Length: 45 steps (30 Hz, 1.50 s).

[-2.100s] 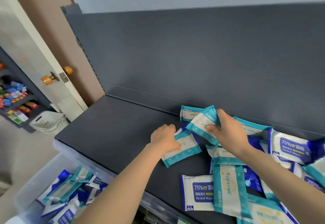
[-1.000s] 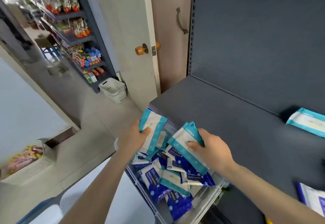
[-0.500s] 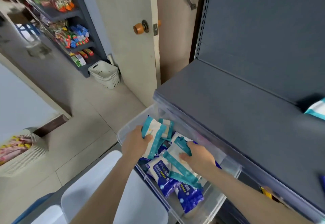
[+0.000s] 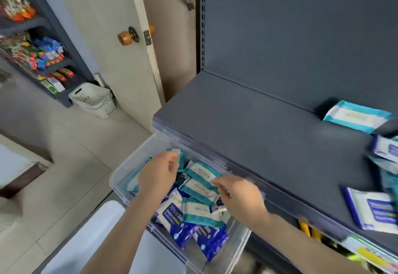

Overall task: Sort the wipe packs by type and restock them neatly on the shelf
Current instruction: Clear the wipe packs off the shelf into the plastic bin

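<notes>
1. The shelf [image 4: 258,144] was mostly bare dark board. Only its right end carried stock, so restocking looked barely begun.
2. The clear bin [image 4: 117,179] stood just below the shelf's front edge, and most of the visible wipe packs lay in it. By my reading, the bulk of the work remained.
3. Inside the bin, teal bin packs [image 4: 200,214] and blue bin packs [image 4: 182,228] lay crossed over one another in a loose heap, the two types still mixed. Sorting there was not done.
4. On the shelf's right end, a flat teal pack [image 4: 357,115] lay near the back wall and a blue shelf pack [image 4: 372,211] lay nearer the front. The packs between them were blurred at the frame's edge. They sat at odd angles rather than in rows, so tidying was still owed.
5. The right grip [image 4: 239,196] hung over the heap, its curled fingertips at the edge of the top teal pack [image 4: 199,187]. I cannot tell whether they pinched it or only touched it.
6. The left grip [image 4: 158,173] was curled, fingers and thumb seemingly pinching an upright teal pack [image 4: 180,159] above the bin's far side. I judged this a teal-gathering step, with blue to follow.
</notes>
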Available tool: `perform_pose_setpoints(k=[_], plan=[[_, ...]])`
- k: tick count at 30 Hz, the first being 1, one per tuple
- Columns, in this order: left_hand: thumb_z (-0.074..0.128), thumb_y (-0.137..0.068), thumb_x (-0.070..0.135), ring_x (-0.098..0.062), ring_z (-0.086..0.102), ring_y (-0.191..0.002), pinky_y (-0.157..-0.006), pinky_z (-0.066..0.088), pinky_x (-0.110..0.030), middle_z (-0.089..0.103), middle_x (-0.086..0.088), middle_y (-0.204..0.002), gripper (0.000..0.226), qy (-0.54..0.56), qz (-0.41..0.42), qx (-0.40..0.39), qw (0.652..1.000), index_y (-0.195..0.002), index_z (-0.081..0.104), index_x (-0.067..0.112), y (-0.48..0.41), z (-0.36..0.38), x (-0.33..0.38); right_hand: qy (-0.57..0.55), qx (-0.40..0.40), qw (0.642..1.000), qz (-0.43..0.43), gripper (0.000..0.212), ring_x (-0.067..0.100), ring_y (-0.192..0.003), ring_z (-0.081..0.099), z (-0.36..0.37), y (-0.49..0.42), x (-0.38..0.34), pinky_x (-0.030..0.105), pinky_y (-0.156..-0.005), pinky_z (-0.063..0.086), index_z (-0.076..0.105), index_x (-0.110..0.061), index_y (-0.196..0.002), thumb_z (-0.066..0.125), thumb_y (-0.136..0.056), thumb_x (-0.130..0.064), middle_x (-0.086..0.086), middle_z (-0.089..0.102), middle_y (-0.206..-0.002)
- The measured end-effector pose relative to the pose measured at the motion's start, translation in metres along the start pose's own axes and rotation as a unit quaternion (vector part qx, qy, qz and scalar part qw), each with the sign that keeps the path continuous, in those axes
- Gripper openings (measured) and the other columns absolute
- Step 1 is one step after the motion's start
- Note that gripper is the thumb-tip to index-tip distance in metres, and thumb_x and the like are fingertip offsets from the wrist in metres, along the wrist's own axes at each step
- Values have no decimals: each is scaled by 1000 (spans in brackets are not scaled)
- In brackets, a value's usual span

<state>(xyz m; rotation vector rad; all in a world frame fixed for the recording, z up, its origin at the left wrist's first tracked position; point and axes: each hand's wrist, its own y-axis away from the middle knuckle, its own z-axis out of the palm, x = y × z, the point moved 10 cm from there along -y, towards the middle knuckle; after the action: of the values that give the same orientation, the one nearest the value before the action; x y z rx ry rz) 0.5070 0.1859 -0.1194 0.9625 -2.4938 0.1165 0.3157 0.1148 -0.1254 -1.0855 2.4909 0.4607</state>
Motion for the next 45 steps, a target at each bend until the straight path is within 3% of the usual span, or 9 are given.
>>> perform_pose_setpoints(k=[12, 18, 26, 29, 31, 35, 39, 42, 45], plan=[[53, -93, 32, -1, 60, -95, -81, 51, -29, 65, 22, -104, 22, 47, 227, -63, 971, -113, 60, 38, 30, 44, 262, -15, 206, 973, 107, 24, 14, -105, 63, -175, 94, 150, 26, -85, 46, 68, -27, -109, 55, -91, -18, -12, 69, -110], [57, -90, 31, -1, 59, -94, -82, 49, -25, 64, 17, -107, 25, 38, 298, -140, 943, -115, 59, 35, 77, 107, 376, 4, 220, 955, 197, 29, 13, -107, 60, -229, 149, 249, 26, -83, 46, 62, -32, -117, 50, -93, -21, -15, 66, -114], [69, -80, 43, -14, 56, -107, -83, 48, -34, 58, 8, -119, 50, -78, 298, -239, 921, -124, 52, 29, 116, 193, 430, 100, 114, 964, 217, 48, 17, -128, 40, -229, 153, 344, 31, -99, 40, 45, -29, -137, 51, -89, -22, -9, 46, -140], [72, -78, 39, -18, 56, -105, -83, 47, -34, 59, 4, -116, 44, -111, 277, -266, 917, -116, 56, 24, 118, 206, 431, 132, 146, 964, 179, 41, 19, -117, 49, -228, 146, 350, 33, -93, 42, 55, -30, -129, 57, -88, -27, -9, 56, -128], [69, -81, 35, -20, 58, -101, -83, 49, -36, 59, 0, -112, 32, -136, 270, -275, 913, -108, 61, 20, 114, 207, 430, 167, 189, 957, 143, 36, 21, -93, 61, -236, 142, 347, 33, -75, 50, 69, -29, -109, 75, -75, -20, -7, 69, -103], [64, -86, 33, -20, 55, -103, -83, 48, -35, 54, -1, -113, 27, -193, 248, -234, 920, -109, 59, 20, 83, 186, 420, 171, 293, 937, 84, 33, 23, -61, 65, -265, 146, 332, 29, -45, 49, 74, -21, -85, 87, -57, -8, -3, 70, -70], [58, -91, 30, -21, 58, -102, -76, 42, -32, 59, -2, -116, 25, -230, 227, -128, 938, -114, 52, 19, 41, 148, 432, 134, 389, 909, 68, 27, 28, -69, 67, -311, 154, 328, 34, -52, 53, 73, -14, -93, 79, -69, -3, 3, 73, -79], [59, -91, 31, -21, 57, -101, -72, 39, -31, 61, -2, -115, 25, -218, 243, -46, 944, -111, 51, 18, 20, 130, 461, 175, 338, 922, 74, 24, 27, -80, 65, -314, 139, 330, 34, -60, 54, 71, -17, -98, 74, -75, -11, 1, 72, -89], [65, -87, 29, -19, 49, -110, -82, 43, -32, 53, -1, -124, 27, -225, 284, 8, 932, -108, 53, 19, 7, 133, 491, 196, 153, 961, 121, 25, 22, -102, 55, -272, 110, 357, 33, -77, 49, 62, -20, -110, 45, -97, -33, -1, 61, -111]])
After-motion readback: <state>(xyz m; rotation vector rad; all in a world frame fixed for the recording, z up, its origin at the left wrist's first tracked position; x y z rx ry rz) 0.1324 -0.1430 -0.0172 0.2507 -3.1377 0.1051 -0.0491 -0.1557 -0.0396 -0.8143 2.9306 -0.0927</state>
